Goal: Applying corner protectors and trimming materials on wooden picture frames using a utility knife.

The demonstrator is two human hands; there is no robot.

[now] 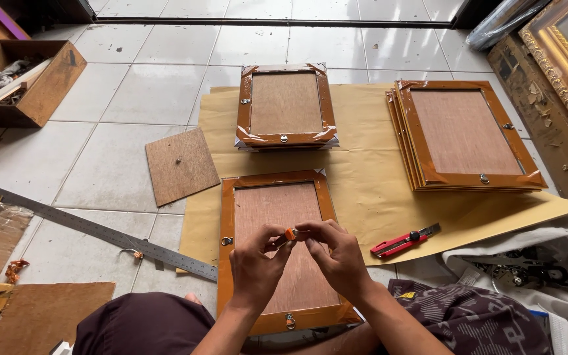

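Two hands meet over a picture frame on the tiled floor. Far left, a wooden box (31, 82) sits on the floor with rags and sticks in it. Near it, a long metal ruler (100, 233) lies slanted across the tiles. A small square wooden board (181, 165) lies flat just past the ruler, beside a big sheet of brown paper (363, 190).

The left hand (256, 263) is curled, and its thumb and first finger pinch a small orange thing (290, 233). The right hand (338, 256) pinches the same small orange thing from the other side, so both hands hold it together. It is too small to tell what it is. It is up in the air, right above the back of the near picture frame (228, 263), which lies face down between the person's knees.

Behind that, a short pile of wrapped frames (285, 105) sits on the paper. To the right, a bigger stack of frames (465, 135) rests there too. A red utility knife (403, 242) lies on the paper near the right hand. Far right, a gold carved frame (560, 62) leans up.
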